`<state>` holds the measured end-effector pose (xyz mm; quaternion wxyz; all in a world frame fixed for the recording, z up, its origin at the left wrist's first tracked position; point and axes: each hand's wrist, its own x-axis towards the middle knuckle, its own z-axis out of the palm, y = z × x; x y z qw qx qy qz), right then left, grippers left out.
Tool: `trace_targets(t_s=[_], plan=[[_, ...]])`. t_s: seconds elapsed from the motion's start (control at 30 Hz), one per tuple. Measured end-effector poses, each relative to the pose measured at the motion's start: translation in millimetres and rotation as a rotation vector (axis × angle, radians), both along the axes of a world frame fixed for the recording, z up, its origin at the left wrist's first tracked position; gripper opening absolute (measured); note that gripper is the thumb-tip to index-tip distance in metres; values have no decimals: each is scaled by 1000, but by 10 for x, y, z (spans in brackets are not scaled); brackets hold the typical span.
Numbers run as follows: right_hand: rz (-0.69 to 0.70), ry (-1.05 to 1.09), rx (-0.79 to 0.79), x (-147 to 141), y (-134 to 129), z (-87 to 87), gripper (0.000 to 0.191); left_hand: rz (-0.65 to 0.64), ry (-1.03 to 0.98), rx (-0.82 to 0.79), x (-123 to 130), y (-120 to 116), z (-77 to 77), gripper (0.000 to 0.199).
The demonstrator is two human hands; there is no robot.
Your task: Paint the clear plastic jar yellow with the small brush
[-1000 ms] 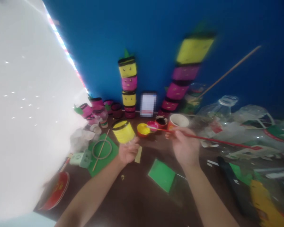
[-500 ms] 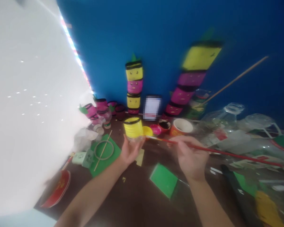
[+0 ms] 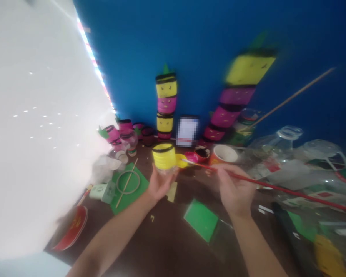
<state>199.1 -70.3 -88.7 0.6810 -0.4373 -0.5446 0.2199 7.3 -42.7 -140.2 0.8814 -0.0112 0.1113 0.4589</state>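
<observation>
left hand [image 3: 161, 184]: yellow cup [image 3: 164, 157] | right hand [image 3: 237, 189]: red brush [image 3: 265, 184]

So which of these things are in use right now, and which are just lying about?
Seemingly in use:
yellow container, in the left hand
red-handled brush, in the right hand
yellow paint pot, by the brush tip
perhaps the pink pot

Apparently lying about:
green sheet
ring
green packet
</observation>
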Motion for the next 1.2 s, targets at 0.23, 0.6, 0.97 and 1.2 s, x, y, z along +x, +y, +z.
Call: trace_targets(t_s=[0.23,0.6,0.97,1.2], plan=[[136,94,15,-95,-81,26,8,121,54,1,43,25,-93,70],[-57,-132,78,-150,-107,115,9,153,43,-46,44,14,-7,62],[68,-156,31,-220,-117,77,10,128,43,-58,19,40,-105,59],[-47,-107,89,-62,-55,36,10,137,42,-15,18,38,-67,61]])
